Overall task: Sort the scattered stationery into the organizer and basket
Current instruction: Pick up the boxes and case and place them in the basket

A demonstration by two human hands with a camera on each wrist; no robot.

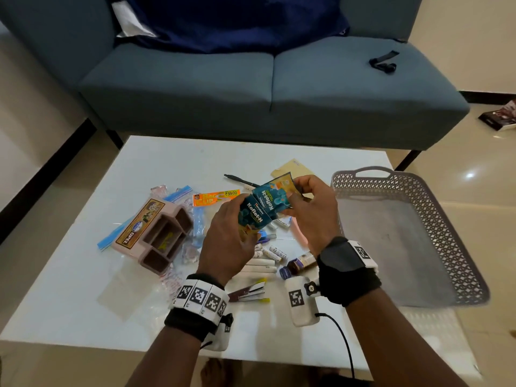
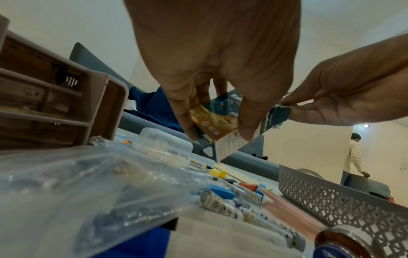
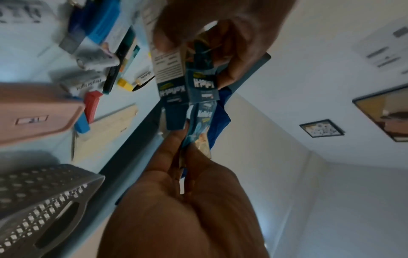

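Note:
Both hands hold a teal "Koflet-H" carton (image 1: 264, 208) above the middle of the white table (image 1: 83, 303). My left hand (image 1: 237, 227) grips its lower body, fingers and thumb wrapped round it (image 2: 218, 122). My right hand (image 1: 307, 202) pinches the opened flap at the upper end (image 3: 198, 132). The pink-brown organizer (image 1: 156, 236) lies tipped on the table to the left of the hands. To their right stands the grey lattice basket (image 1: 405, 236), with nothing visible inside it.
Under the hands lie white markers and batteries (image 1: 268, 255), a stapler (image 1: 247, 293), a brown bottle (image 1: 300, 263), a black pen (image 1: 240, 180), zip bags (image 1: 178, 194) and a beige envelope (image 1: 296, 170). A blue sofa (image 1: 251, 88) stands beyond the table.

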